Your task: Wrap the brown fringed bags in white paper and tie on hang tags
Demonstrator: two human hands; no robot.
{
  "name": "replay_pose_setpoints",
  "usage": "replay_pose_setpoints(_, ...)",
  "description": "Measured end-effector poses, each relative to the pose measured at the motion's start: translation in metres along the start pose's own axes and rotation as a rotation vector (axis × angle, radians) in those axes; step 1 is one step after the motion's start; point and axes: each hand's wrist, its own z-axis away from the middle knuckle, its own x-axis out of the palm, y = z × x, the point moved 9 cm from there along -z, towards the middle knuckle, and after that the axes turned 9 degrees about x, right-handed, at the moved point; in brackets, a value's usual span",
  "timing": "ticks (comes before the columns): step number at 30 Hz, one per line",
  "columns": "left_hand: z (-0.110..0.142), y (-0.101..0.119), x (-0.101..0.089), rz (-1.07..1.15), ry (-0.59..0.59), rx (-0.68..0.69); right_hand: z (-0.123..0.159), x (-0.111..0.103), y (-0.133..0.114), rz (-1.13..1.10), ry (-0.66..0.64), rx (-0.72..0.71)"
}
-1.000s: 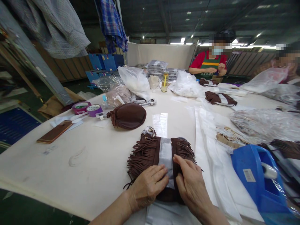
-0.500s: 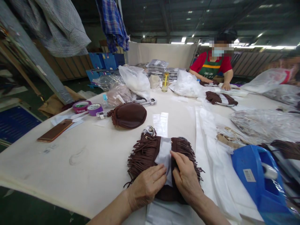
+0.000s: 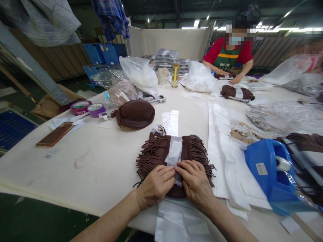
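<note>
A dark brown fringed bag [image 3: 151,156] lies flat before me, with a white wrapping strip [image 3: 174,149] running down its middle. My left hand [image 3: 155,184] is closed at the strip's left side, its fingers held together. From the other side my right hand [image 3: 198,183] bends its fingers onto the same strip. The fingertips of both hands nearly meet there; my thumbs are partly hidden. Beneath the bag's near edge lies a translucent white sheet [image 3: 176,222]. Metal hardware [image 3: 158,130] wrapped in clear film shows at the bag's top left.
A round brown bag [image 3: 136,114], tape rolls [image 3: 96,109] and a phone [image 3: 55,133] lie left. To the right are white sheets [image 3: 220,151] and a blue tape dispenser [image 3: 264,168]. Across the table a co-worker [image 3: 228,57] handles a brown item. A bottle [image 3: 175,75] stands at the back.
My right hand has slid left along the strip, so its fingertips now come close to those of my left hand. The view has shifted slightly; the bag still lies flat.
</note>
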Motion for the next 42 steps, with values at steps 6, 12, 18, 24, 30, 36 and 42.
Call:
replay_pose_setpoints(6, 0.005, 0.000, 0.005, 0.102, -0.258, 0.024, 0.001, 0.001, 0.001, -0.003, 0.007, -0.025)
replay_pose_setpoints(12, 0.017, 0.008, 0.010, -0.031, -0.290, 0.088, 0.008, -0.005, -0.001, 0.015, 0.020, -0.070)
replay_pose_setpoints(18, 0.021, 0.012, 0.012, -0.030, -0.297, 0.131, 0.051, -0.031, -0.001, 0.090, 0.146, -0.099)
replay_pose_setpoints(24, 0.022, 0.005, 0.012, 0.001, -0.238, 0.090, 0.085, -0.038, -0.003, 0.168, 0.171, -0.106)
replay_pose_setpoints(30, 0.015, -0.003, 0.015, -0.018, -0.151, 0.006, 0.099, -0.014, -0.027, 0.114, 0.188, -0.229)
replay_pose_setpoints(36, 0.011, -0.005, 0.018, -0.035, -0.165, -0.035, 0.090, -0.009, -0.018, 0.077, 0.063, -0.140)
replay_pose_setpoints(42, 0.010, -0.004, 0.022, -0.064, -0.139, -0.045, 0.103, -0.002, -0.029, 0.005, 0.113, -0.273)
